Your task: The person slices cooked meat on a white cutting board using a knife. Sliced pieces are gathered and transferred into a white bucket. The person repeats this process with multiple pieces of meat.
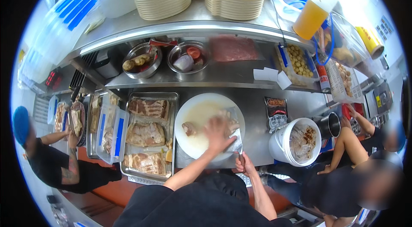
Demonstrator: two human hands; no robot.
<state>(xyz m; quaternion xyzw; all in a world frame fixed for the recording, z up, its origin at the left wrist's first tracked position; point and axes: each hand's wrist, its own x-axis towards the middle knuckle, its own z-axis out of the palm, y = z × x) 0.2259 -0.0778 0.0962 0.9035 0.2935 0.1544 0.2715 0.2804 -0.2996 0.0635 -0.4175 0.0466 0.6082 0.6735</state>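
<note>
My right hand (246,164) grips the handle of a cleaver (237,141), its broad blade lying over the right side of a round white cutting board (185,111). My left hand (218,132) is spread, palm down and motion-blurred, above the middle of the board. Its thumb reaches to the blade; whether they touch is unclear. Pieces of meat (232,122) show by the blade, partly hidden by my left fingers. One chunk of cooked meat (188,129) rests apart on the board's left side. The board's surface looks wet and yellowish.
Left stands a metal tray (176,104) with slabs of meat (145,134). Right are a white bucket (276,143) and a black food packet (276,111). A steel shelf (225,77) holds metal bowls (188,71). Co-workers are at the left (48,159) and right (338,182).
</note>
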